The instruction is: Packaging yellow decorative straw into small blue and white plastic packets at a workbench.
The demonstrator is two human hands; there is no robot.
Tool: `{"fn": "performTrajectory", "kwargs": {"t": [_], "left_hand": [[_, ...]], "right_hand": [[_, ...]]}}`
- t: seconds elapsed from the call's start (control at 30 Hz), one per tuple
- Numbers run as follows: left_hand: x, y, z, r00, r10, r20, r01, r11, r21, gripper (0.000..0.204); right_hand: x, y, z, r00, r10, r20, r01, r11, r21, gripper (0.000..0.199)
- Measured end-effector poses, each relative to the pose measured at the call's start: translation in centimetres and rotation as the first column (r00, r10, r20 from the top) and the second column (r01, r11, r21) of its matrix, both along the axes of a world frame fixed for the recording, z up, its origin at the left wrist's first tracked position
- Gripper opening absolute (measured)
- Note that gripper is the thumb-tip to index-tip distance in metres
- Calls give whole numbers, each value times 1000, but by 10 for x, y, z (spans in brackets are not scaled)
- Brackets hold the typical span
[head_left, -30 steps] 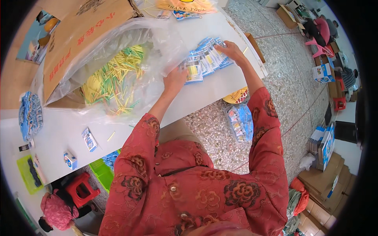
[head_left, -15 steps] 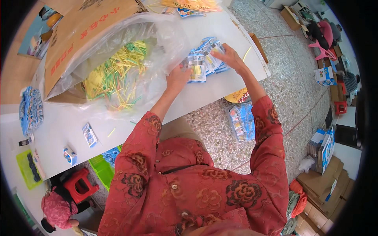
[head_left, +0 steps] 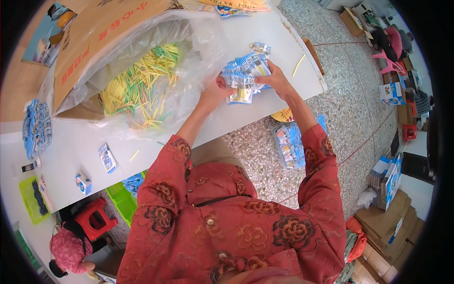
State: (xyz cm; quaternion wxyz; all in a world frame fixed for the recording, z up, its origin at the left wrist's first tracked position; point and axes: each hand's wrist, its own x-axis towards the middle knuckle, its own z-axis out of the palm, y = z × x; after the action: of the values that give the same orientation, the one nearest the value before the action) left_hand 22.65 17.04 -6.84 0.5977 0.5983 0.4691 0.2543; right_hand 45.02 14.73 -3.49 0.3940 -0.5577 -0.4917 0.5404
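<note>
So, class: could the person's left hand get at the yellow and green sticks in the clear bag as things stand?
Probably yes: the left hand is beside the clear bag, whose open mouth faces it, but it is busy holding the blue packets.

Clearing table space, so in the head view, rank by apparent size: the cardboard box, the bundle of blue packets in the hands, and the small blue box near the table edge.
1. Cardboard box, largest.
2. Bundle of blue packets, which both hands hold.
3. Small blue box, smallest.

You wear a red long-sleeved jacket (head_left: 246, 227) patterned with dark red and orange flowers, small round buttons down its front.
</note>
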Motion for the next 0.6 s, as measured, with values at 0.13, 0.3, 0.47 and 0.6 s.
{"fn": "performTrajectory", "kwargs": {"t": [0.13,0.3,0.47,0.6], "left_hand": [[4,-19,18,976,83,204,-69,995,-72,52],[0,-24,10,954,-81,289,59,995,84,56],[8,-37,20,933,-34,357,21,999,40,66],[5,-36,25,925,-51,376,52,999,7,59]], "right_hand": [[-1,-15,-8,983,-55,-176,55,998,-5,62],[-3,-34,-19,945,-66,-319,68,998,-7,57],[-5,-45,-30,938,-70,-339,73,997,-6,57],[-14,-48,-10,1000,-17,-1,17,986,168,57]]}}
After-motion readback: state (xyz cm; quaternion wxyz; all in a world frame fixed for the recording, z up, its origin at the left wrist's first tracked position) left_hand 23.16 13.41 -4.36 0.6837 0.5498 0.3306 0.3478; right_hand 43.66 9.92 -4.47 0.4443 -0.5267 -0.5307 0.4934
